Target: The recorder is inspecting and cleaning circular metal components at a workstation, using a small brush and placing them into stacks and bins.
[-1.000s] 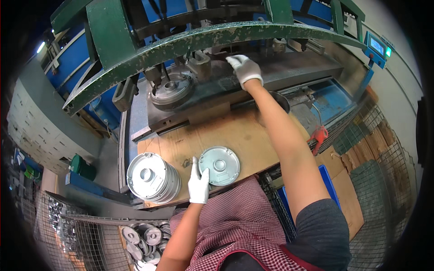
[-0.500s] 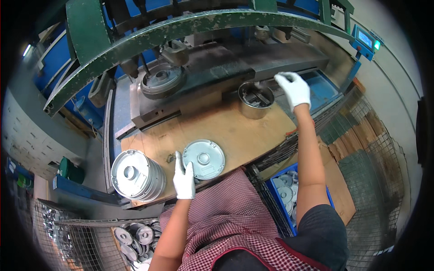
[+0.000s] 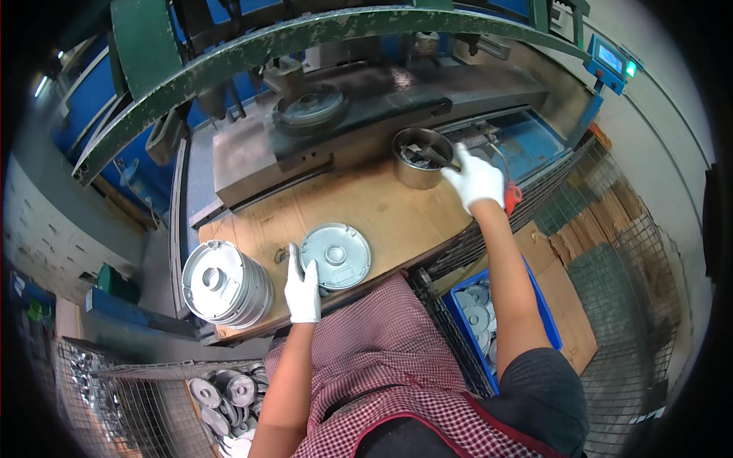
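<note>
A round grey metal disc (image 3: 347, 267) with a raised centre ring lies flat near the front edge of the wooden board. Beside its left rim is my gloved left hand (image 3: 303, 294), fingers stretched out and thumb touching the rim. My gloved right hand (image 3: 477, 183) is at the right of a steel pot (image 3: 418, 174) with dark flat pieces inside. A dark stick-like handle (image 3: 441, 159) slants out of the pot to between my right thumb and forefinger, which close around its end. What its other end is cannot be made out. A stack of similar discs (image 3: 229, 286) stands at the left.
Behind the board (image 3: 267, 225) is a press with a round fixture (image 3: 309, 109) on a metal bed, under a green curved beam (image 3: 336, 27). A red object (image 3: 512, 198) is by my right wrist. A blue crate (image 3: 546, 324) and a wire cage (image 3: 156, 412) hold discs.
My right hand has dropped from above the pot's right side to the dark handle at its rim. The press fixture has slid back and right. My left hand stays by the disc.
</note>
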The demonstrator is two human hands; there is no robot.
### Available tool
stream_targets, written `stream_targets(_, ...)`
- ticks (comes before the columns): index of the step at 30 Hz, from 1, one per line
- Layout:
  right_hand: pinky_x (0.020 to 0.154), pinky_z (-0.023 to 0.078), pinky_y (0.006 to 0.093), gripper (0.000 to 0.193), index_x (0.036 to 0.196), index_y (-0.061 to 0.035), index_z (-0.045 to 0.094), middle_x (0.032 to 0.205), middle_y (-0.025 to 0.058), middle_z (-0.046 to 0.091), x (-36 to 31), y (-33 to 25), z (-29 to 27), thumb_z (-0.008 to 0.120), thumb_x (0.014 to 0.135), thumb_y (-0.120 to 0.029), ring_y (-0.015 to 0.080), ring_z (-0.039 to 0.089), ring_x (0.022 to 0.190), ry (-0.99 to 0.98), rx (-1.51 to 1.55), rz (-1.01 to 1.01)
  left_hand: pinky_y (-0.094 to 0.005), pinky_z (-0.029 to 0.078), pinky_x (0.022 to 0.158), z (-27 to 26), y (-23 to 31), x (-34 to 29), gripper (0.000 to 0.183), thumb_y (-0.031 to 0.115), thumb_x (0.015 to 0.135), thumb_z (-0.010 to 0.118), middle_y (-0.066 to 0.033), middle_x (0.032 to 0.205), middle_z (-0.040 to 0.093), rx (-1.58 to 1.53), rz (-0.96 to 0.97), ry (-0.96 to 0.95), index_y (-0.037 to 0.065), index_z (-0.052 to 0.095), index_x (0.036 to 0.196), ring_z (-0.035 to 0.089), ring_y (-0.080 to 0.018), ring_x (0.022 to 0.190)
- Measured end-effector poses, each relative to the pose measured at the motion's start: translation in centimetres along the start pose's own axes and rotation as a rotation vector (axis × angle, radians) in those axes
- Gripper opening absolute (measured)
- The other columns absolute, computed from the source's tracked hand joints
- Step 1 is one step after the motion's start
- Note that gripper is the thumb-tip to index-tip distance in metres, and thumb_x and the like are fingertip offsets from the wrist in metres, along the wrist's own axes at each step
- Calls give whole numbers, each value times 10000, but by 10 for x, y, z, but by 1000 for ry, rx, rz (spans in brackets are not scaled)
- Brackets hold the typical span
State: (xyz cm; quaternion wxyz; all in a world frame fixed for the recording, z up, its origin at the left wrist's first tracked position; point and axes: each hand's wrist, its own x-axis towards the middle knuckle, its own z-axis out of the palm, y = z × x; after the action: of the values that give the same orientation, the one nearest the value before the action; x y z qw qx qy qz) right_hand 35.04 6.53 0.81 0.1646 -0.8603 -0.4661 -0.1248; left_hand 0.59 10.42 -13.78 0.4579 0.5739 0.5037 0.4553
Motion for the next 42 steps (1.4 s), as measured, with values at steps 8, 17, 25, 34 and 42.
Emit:
stream_targets(8, 1064, 377, 363, 670, 1248, 64, 585, 1421, 237, 471, -62, 152, 115, 791, 757, -344, 337, 473, 1296, 507, 610, 473, -355, 458, 964, 8, 20, 5, 644, 327, 943, 552, -216, 1333, 560, 63, -135, -97, 95, 328, 1501, 609, -327, 1143)
stream_targets(17, 775, 524, 385, 546, 1157, -36, 636, 987, 159, 701, -111, -17, -3, 734, 787, -425, 314, 677, 840, -599, 698, -73, -353, 450, 989, 4, 2, 6, 641, 331, 945, 537, -211, 1350, 552, 92, -35, -25, 112, 319, 1507, 595, -330, 1172)
stream_targets(25, 855, 503, 445, 564, 1119, -68, 647, 992, 207, 692, -126, -46, -14, 565, 855, -560, 390, 650, 925, -879, -26, -230, -344, 460, 968, 2, 5, 3, 620, 297, 954, 529, -204, 1351, 553, 81, -59, -49, 119, 318, 1509, 611, -308, 1151)
stream_targets(34, 749, 535, 361, 586, 1064, -27, 656, 916, 149, 709, -81, 12, -11, 752, 754, -515, 315, 684, 853, 68, 730, 304, -339, 345, 1098, -4, 4, -11, 618, 200, 965, 513, -187, 1489, 414, -43, 188, -35, 24, 281, 1511, 450, -246, 1331)
stream_targets(42, 898, 481, 415, 596, 1173, -123, 670, 1100, 146, 684, -57, 109, 19, 674, 794, -582, 330, 636, 1051, -112, -90, 455, -353, 258, 1152, -9, 58, -51, 634, 191, 973, 512, -191, 1558, 286, -314, 134, -43, -64, 250, 1491, 320, -263, 1415)
